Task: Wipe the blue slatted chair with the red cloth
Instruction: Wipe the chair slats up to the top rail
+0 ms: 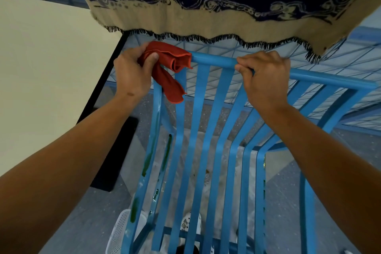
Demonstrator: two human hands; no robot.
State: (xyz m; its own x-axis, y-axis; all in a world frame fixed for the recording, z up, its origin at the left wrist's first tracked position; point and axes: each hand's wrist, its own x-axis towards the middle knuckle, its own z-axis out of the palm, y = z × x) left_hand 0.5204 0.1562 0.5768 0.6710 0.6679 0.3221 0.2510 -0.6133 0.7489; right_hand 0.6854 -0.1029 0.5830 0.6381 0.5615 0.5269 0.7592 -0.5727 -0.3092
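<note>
Head view: left hand (132, 72) grips crumpled red cloth (169, 66) on the blue slatted metal chair (202, 130)'s top rail; right hand (266, 80) clasps that rail alongside.

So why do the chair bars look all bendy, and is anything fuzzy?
Head view: the wide-angle lens curves the blue chair bars and stretches the arms at the edges. Head view: light is soft and even, with no strong glare. Head view: the red cloth in the left hand and the right hand look fairly sharp; the bottom corners look softer.
</note>
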